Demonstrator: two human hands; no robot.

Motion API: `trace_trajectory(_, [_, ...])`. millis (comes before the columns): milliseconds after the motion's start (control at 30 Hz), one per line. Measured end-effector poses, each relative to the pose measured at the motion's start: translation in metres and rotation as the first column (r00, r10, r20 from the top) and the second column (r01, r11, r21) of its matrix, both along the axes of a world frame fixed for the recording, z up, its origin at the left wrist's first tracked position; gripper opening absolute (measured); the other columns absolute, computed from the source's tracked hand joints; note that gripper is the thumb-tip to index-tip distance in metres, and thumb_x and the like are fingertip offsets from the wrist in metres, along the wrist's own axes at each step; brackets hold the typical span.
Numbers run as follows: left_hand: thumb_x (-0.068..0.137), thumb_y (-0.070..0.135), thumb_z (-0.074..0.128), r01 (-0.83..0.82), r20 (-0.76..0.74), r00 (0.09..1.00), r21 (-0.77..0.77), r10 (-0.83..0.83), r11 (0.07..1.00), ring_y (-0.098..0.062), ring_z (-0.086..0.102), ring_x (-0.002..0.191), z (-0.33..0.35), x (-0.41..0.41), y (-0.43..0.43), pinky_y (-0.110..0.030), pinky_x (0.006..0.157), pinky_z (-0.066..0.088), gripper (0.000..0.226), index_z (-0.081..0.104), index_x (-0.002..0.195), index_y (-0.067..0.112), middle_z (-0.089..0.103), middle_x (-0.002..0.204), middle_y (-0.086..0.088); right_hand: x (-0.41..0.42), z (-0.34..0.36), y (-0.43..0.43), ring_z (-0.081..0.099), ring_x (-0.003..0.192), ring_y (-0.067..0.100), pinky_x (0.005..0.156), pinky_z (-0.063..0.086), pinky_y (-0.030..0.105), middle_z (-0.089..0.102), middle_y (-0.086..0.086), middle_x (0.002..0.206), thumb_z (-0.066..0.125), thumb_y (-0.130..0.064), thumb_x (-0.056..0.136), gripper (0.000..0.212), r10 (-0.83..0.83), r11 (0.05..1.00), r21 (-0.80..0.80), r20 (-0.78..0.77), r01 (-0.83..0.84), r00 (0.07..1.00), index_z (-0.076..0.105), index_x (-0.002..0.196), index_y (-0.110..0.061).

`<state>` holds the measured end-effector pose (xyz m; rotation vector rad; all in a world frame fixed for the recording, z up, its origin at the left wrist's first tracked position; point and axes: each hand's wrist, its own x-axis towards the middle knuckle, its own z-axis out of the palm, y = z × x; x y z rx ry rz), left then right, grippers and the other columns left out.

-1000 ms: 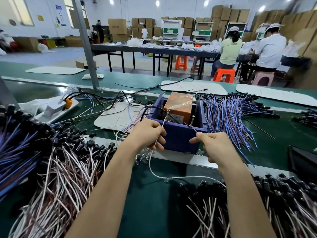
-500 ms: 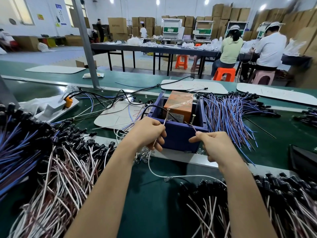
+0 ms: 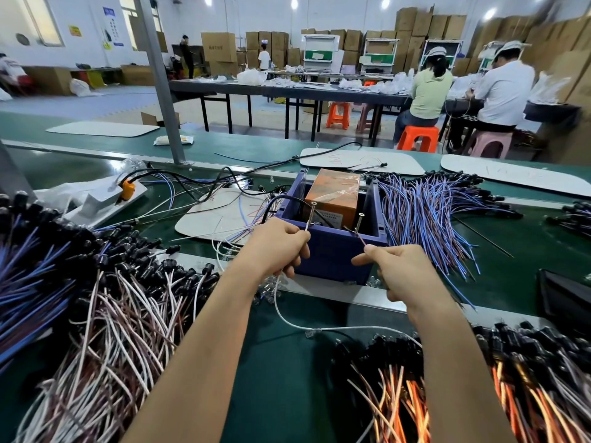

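A dark blue plastic box (image 3: 332, 257) stands on the green belt in front of me, with an orange carton (image 3: 332, 193) inside and two upright screws (image 3: 311, 215) on its near rim. My left hand (image 3: 278, 247) pinches the end of a thin white wire (image 3: 319, 327) against the left screw. That wire loops down onto the belt toward my right wrist. My right hand (image 3: 399, 273) pinches another wire end, held up to the right screw (image 3: 359, 223).
Heaps of white and brown wires with black caps (image 3: 105, 314) lie at my left, orange-lit ones (image 3: 479, 388) at my right. Blue wires (image 3: 425, 212) fan out right of the box. A steel post (image 3: 160, 81) stands behind. People sit at tables beyond.
Both hands have stayed at the box's near rim; the right hand has edged slightly up toward the right screw. The wire loop on the belt lies much as before.
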<state>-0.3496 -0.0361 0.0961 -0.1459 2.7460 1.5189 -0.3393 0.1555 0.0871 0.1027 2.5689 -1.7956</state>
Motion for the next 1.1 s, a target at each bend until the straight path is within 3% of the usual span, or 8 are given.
trace_trajectory(667, [0.092,0.021,0.053,0.007,-0.022,1.0,-0.022,-0.007,1.0,-0.001,0.04,0.031,-0.001,-0.002,0.0,-0.012,0.038,0.034,0.036,0.069,0.061,0.013,0.048,0.04,0.008,0.003,0.002,-0.001,0.019,0.044,0.014,0.042,0.021,0.024,0.023,-0.003,0.046,0.053,-0.024,0.097,0.034,0.007,1.0,0.003,0.009,-0.007,1.0,0.073,0.071,-0.016])
trace_trajectory(900, [0.092,0.025,0.054,0.021,-0.027,0.999,-0.046,-0.022,0.999,-0.009,0.044,0.044,0.004,0.001,0.002,-0.021,0.053,0.039,0.038,0.069,0.057,0.018,0.047,0.038,0.011,0.009,0.013,0.002,0.023,0.045,0.015,0.042,0.023,0.023,0.026,-0.002,0.047,0.054,-0.021,0.096,0.033,0.054,0.998,0.037,0.069,-0.056,0.996,0.075,0.071,-0.012])
trace_trajectory(1000, [0.093,0.027,0.055,0.046,-0.063,0.997,-0.048,-0.049,0.998,-0.012,0.042,0.044,0.015,0.007,0.001,-0.023,0.054,0.038,0.04,0.069,0.057,0.018,0.045,0.038,0.011,0.018,0.027,0.01,0.032,0.039,0.009,0.046,0.03,0.021,0.036,-0.004,0.041,0.055,-0.02,0.096,0.032,0.122,0.992,0.031,0.081,-0.125,0.989,0.076,0.075,-0.009])
trace_trajectory(1100, [0.095,0.031,0.054,0.134,-0.176,0.975,-0.007,-0.133,0.991,-0.007,0.038,0.042,0.035,0.023,0.005,-0.02,0.05,0.034,0.038,0.07,0.063,0.017,0.043,0.04,0.013,0.032,0.046,0.02,0.034,0.042,0.008,0.047,0.031,0.018,0.053,-0.001,0.048,0.057,-0.027,0.095,0.031,0.153,0.986,0.07,0.012,-0.153,0.988,0.078,0.077,-0.014])
